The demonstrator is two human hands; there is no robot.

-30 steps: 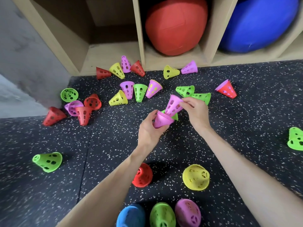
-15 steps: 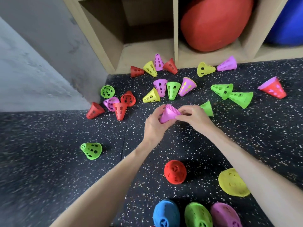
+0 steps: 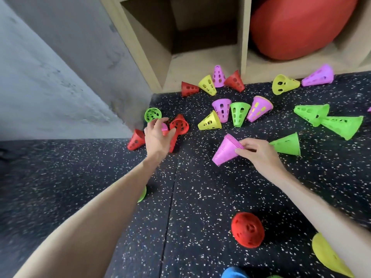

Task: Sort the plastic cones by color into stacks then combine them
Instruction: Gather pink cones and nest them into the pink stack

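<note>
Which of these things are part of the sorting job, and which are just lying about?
Part of the job:
- purple stack in right hand
- scattered cones, e.g. green cone
- left hand, reaching among red cones

Just lying about:
- red ball
- wooden shelf

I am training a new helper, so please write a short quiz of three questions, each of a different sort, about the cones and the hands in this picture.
1. True or false: the right hand holds the stack of purple cones.
2. The left hand reaches to a cluster near the wall. The purple cone under its fingers lies among cones of which colour? A) red B) blue C) yellow
3. Fill in: the big red ball sits inside the wooden ____.

Key:
1. True.
2. A: red cones lie around it.
3. Shelf.
</note>
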